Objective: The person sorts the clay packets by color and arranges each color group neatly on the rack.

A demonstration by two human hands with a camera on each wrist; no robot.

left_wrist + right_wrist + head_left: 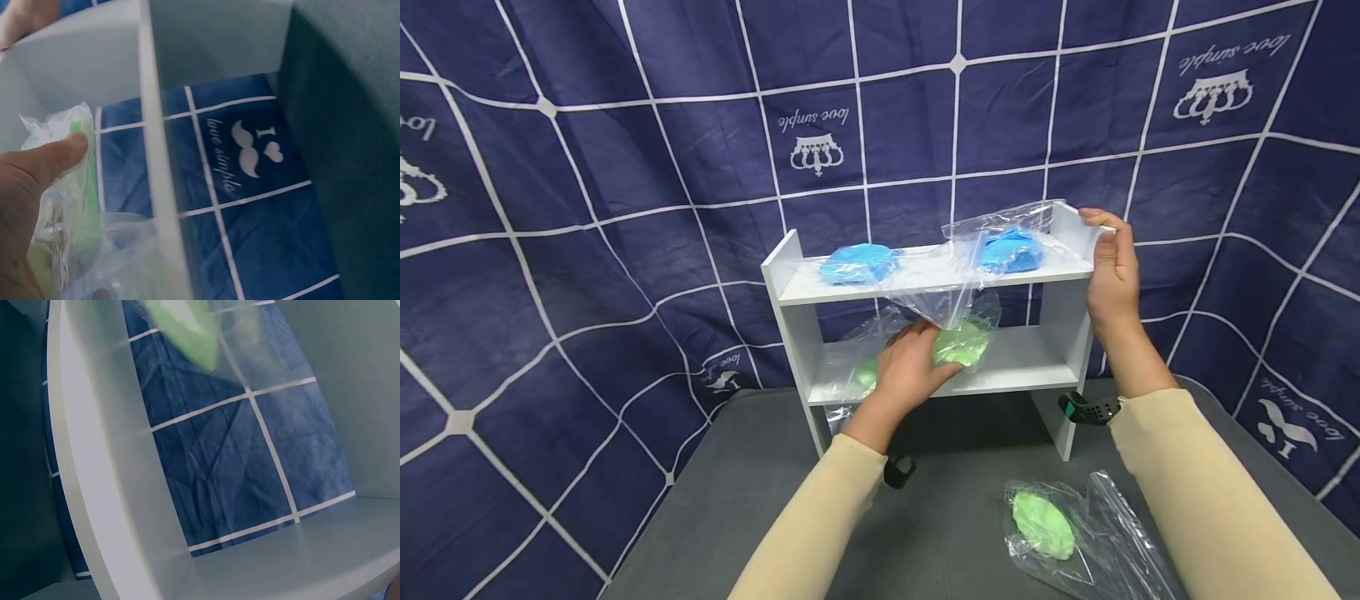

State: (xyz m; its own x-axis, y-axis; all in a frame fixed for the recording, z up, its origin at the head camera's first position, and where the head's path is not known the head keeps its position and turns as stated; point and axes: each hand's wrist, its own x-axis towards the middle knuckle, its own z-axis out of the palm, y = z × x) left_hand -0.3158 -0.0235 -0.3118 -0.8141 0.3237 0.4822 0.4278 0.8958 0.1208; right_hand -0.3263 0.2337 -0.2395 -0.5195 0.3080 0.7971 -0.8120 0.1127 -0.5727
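A white two-tier shelf [1060, 367] stands on the dark table. My left hand [910, 362] reaches into its lower tier and holds a clear plastic bag with a light-green lump [962, 342] inside, the thumb along its near side. In the left wrist view the thumb [59, 156] presses against the crinkled bag [87, 194]. Left of that hand, another bagged green lump [867, 372] lies on the same board. My right hand [1116, 275] grips the top of the shelf's right side panel, fingers over its edge.
Two clear bags with blue lumps, one on the left [859, 264] and one on the right [1012, 250], lie on the upper board, plastic hanging over its front. Another bagged green lump [1043, 523] lies on the table [700, 517] at front right. A blue checked cloth [910, 125] hangs behind.
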